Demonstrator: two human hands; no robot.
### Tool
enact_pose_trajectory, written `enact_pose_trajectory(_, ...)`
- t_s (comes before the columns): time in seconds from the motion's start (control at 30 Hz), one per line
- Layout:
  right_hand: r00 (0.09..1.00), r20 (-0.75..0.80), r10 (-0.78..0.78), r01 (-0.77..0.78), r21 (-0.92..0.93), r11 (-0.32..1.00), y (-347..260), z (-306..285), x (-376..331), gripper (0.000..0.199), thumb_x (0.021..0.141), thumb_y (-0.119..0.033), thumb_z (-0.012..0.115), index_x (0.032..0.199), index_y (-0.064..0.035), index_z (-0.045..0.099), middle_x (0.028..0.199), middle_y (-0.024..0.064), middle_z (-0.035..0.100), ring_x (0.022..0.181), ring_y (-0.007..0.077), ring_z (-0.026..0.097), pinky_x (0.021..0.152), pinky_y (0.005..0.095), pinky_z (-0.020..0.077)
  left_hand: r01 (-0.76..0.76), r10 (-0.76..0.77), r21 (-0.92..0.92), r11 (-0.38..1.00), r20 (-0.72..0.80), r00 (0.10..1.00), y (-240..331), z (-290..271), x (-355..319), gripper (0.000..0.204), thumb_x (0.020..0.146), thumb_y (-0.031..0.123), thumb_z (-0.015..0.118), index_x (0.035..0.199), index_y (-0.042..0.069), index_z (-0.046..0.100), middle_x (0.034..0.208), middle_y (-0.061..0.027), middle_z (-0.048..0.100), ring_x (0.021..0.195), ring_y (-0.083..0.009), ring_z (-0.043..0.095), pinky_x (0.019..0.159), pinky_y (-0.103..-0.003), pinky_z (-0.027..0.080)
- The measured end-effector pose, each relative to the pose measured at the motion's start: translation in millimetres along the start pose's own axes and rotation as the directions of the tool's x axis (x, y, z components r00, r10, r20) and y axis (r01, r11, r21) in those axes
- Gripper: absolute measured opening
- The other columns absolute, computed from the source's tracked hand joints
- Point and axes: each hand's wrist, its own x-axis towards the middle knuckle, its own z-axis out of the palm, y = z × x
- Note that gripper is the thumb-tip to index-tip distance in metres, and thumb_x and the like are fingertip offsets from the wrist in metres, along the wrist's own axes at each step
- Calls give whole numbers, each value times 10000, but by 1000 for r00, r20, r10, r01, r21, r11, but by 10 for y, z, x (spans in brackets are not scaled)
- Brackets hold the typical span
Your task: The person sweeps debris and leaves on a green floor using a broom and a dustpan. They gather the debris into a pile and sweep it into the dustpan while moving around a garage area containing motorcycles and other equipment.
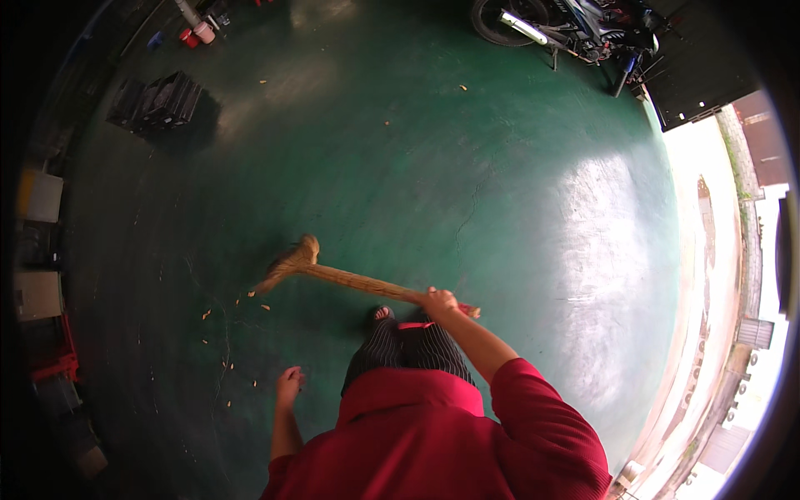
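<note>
My right hand (436, 301) grips the wooden handle of a straw broom (350, 280) near its red-tipped end. The bristle head (287, 262) rests on the green floor (400, 167) ahead and to my left. My left hand (290, 386) hangs at my side, holding nothing, its fingers loosely curled. Several small yellowish scraps (225, 342) lie scattered on the floor just left of the broom head and near my left hand. I wear a red shirt and striped trousers; one foot shows below the handle.
A dark plastic crate (158, 102) stands at the far left. A motorcycle (575, 29) is parked at the far right by an open doorway to bright outdoors. Boxes and a red stand (54, 362) line the left wall. A few more scraps lie farther out.
</note>
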Motion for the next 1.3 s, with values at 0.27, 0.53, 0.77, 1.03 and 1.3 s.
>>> enact_pose_trajectory(0.27,780,-115,614,-604,113,789,2549,-290,-822,675,775,-36,462,1300,-369,199,888,135,533,723,281,609,607,363,513,102,-125,165,981,139,982,951,518,1074,295,830,239,459,1048,57,541,850,-76,617,661,-164,597,498,-290,452)
enact_pose_trajectory(0.53,521,136,843,-619,740,263,4527,-1625,678,576,709,-58,539,1218,-160,291,760,165,597,659,249,611,541,384,493,-177,171,115,977,66,983,3616,1225,1549,227,849,163,460,1018,49,560,839,-98,617,665,-155,597,583,-274,473)
enact_pose_trajectory(0.77,635,280,720,-547,821,163,5427,-2670,2732,434,662,-134,621,1048,-51,439,786,147,613,689,285,613,556,422,500,-422,422,-11,906,61,905,5792,1912,1388,230,870,117,441,1059,21,529,859,-114,610,723,-140,591,676,-248,467)
enact_pose_trajectory(1.03,934,185,305,-357,466,810,3641,-3172,3245,688,797,-247,459,1351,-157,61,1013,160,581,912,289,585,762,367,475,-95,96,75,993,-8,995,5148,2071,1411,259,840,153,466,1043,14,548,875,-122,609,756,-167,597,682,-285,473)
enact_pose_trajectory(1.3,820,436,-371,-142,782,607,2431,-3181,3522,676,718,-38,515,1305,-156,202,868,179,581,620,245,605,486,360,497,199,-204,-58,978,-78,976,4920,2154,1208,280,846,175,455,1038,-6,550,942,-153,597,803,-201,603,674,-307,488)
